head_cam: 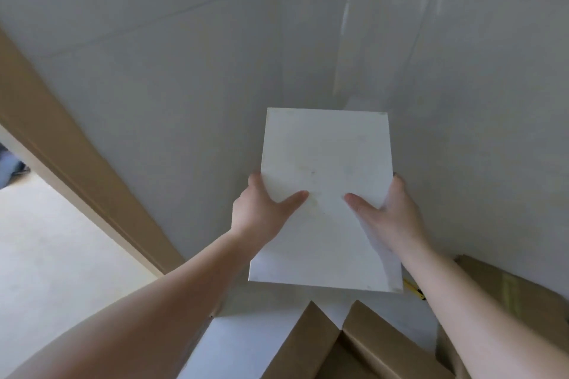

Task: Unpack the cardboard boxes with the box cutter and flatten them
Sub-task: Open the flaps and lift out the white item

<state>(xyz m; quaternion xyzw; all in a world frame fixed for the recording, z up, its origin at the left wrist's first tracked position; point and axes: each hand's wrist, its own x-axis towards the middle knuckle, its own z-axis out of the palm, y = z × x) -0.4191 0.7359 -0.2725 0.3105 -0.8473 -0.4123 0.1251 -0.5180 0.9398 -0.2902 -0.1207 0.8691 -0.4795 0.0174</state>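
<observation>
Open brown cardboard box (354, 344) sits at six o'clock, flaps up, not flattened yet. Above it, a white flat box (326, 200) is held up, left hand (264, 209) and right hand (388, 212) gripping its sides, thumbs pressed on top. Yellow box cutter (414, 288) peeks out at five o'clock. Unpacking looks underway; flattening remains.

A plain domestic room, seemingly a home; pale grey tiled walls (184, 71) meet in a corner beyond the hands; a tan wooden door frame (77, 169) slants left of them.
</observation>
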